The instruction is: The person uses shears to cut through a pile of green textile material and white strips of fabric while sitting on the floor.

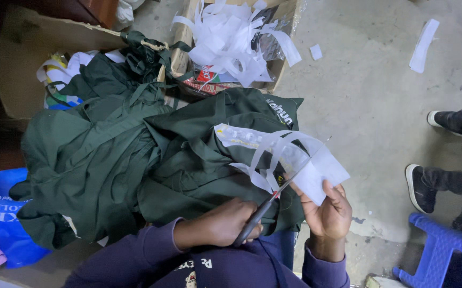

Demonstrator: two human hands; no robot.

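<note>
Scissors [260, 213], blades half hidden, sit gripped in our left hand [221, 224]; our right hand [327, 210] pinches white paper [316, 168].

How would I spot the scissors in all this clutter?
Start at the heap of dark green garments on the person's lap. At its near edge, the left hand holds the scissors: dark handles, thin blades pointing at the white backing sheet, the only metal thing here.

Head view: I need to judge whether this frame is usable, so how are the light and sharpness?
Head view: dim, flat light; the left edge falls into dark shadow; the white paper strips are nearly blown out; the left hand with the scissors and the right hand are slightly soft; the green fabric keeps little fold detail.
</note>
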